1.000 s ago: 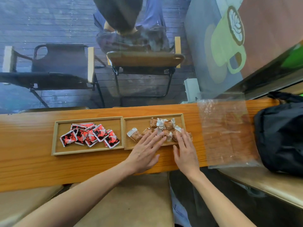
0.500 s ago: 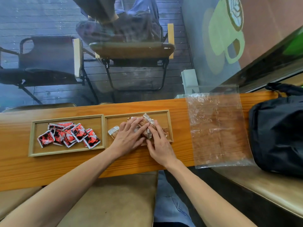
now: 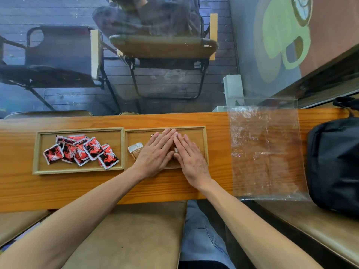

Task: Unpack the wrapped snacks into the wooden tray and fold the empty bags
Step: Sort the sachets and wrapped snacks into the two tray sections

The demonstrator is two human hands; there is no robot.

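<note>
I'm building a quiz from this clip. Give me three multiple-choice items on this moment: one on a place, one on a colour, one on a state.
1. Where does the clear plastic bag lie?
A. Inside a tray
B. On the counter, right of the trays
C. On the black bag

2. What colour are the packets in the left tray?
A. Red and black
B. Green
C. Blue

3. How are the hands placed?
A. Raised in the air
B. Holding the clear bag
C. Flat over the right tray

Answers: B, it lies flat beside the right tray. A, the red-black packets show it. C, left hand and right hand cover its snacks.
</note>
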